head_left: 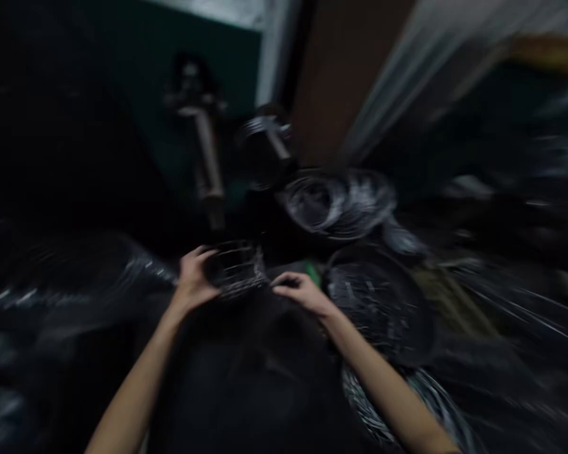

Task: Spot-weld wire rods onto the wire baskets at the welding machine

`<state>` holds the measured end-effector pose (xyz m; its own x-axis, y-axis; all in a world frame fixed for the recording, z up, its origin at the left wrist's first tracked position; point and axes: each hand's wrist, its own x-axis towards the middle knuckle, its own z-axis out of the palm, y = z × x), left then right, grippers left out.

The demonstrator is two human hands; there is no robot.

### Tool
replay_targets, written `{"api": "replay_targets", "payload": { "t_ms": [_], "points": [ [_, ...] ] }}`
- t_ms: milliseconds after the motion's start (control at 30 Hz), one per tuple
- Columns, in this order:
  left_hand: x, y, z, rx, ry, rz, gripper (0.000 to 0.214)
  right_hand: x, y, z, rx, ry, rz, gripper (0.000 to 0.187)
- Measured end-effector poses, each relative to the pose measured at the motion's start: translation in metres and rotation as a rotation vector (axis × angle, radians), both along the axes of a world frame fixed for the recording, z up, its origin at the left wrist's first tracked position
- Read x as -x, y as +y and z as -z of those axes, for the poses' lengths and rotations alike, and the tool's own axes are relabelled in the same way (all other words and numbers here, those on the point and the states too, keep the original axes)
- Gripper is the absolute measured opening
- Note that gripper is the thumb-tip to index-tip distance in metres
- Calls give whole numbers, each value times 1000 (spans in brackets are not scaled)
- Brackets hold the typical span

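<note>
A small round wire cage sits in front of me, blurred by motion. My left hand curves round its left end, thumb below and fingers above, gripping it. At the cage's right side is my right hand, with thumb and fingers closed in a pinch. What they pinch is too dark and small to name. Just behind the right hand shows a bit of bright green. Dark cloth covers my lap beneath the cage.
To the right stands a dark round basin holding many thin metal pieces. Beyond it lie stacked wire rings. A coil of wire is below my right forearm. Shiny plastic wrapping lies at left. An upright metal device stands ahead.
</note>
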<state>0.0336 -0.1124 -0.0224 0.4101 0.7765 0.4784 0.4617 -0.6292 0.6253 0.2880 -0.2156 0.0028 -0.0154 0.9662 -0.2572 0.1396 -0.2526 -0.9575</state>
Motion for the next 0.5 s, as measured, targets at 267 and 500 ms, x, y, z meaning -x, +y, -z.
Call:
{"api": "replay_targets", "payload": {
  "t_ms": [267,500],
  "points": [
    [14,-5,3,42,172,-19,73,52,47,-15,-149,-351,-242,28],
    [26,-14,4,63,113,-27,71,67,46,-9,-591,-1150,-612,39]
  ]
}}
